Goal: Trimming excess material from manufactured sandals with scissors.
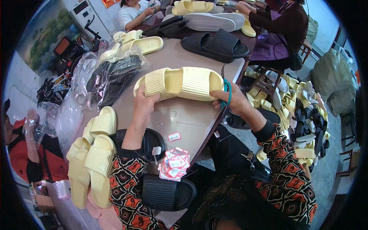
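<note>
pale yellow slippers [195, 82] (ribbed straps) | paired, crosswise | above tabletop [199, 132]

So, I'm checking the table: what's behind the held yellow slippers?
Tabletop and, farther back, black slippers show. Whatever the held yellow slippers directly cover can't be seen.

The lone fisheye view looks down and forward from the person's head, near the table [199, 115].

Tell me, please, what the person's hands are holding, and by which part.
Pale yellow slippers: the left hand grips them near the left end, the right hand at the right end, with teal-handled scissors also held by the handle.
</note>
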Demonstrator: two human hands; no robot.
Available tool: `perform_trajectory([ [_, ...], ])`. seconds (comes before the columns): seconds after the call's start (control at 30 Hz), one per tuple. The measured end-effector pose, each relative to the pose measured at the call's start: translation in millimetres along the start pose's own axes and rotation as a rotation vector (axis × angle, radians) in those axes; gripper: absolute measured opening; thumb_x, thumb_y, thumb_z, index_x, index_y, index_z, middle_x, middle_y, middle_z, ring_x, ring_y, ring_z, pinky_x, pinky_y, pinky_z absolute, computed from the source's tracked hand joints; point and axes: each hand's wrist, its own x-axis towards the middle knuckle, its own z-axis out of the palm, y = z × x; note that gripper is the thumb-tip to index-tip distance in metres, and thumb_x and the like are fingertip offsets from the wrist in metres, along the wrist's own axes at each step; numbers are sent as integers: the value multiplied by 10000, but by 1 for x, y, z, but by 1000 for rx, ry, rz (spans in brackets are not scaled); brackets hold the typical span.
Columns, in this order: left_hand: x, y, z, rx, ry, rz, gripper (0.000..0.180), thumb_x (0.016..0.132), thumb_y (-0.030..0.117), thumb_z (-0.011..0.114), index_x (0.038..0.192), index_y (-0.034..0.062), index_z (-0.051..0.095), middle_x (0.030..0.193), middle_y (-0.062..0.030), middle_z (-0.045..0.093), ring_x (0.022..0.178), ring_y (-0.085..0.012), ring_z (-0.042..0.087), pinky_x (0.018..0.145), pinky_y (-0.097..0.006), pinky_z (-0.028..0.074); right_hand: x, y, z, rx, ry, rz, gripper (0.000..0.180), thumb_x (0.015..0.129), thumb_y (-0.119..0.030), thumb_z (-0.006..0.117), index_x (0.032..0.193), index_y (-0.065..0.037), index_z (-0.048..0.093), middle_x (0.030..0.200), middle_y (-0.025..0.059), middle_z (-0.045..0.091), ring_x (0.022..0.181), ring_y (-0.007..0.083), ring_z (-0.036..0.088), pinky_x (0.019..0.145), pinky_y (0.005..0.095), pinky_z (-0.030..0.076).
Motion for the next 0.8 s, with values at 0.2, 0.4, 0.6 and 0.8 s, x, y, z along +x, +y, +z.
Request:
perform_trajectory([
  [0.2,-12,-1,19,802,272,414,598,717,109,664,1276,76,454,1058,-192,578,986,-285,571,858,-327,448,-1,4,22,115,-14,-21,401,773,-117,673,1091,31,479,820,101,594,584,156,602,491,259,519],
  [0.4,-3,6,12,317,145,407,483,683,110,675,1148,48,558,1083,-211,543,1038,-322,528,920,-367,404,-1,-16,5,158,193,-161,330,773,-183,674,982,24,527,759,97,595,569,166,604,486,268,513],
  [0.6,-12,14,-5,438,550,587,389,698,163,701,1057,57,597,1049,-155,510,1009,-296,504,875,-357,413,52,-96,-8,53,155,-664,274,796,-154,661,961,13,520,778,86,601,628,166,609,603,271,528],
  [0.8,-4,-1,10,560,276,367,291,736,178,681,995,52,642,973,-135,613,929,-251,582,821,-336,455,160,-115,-35,-49,280,-617,510,769,-221,717,1097,63,449,843,134,622,698,165,621,646,233,509],
])
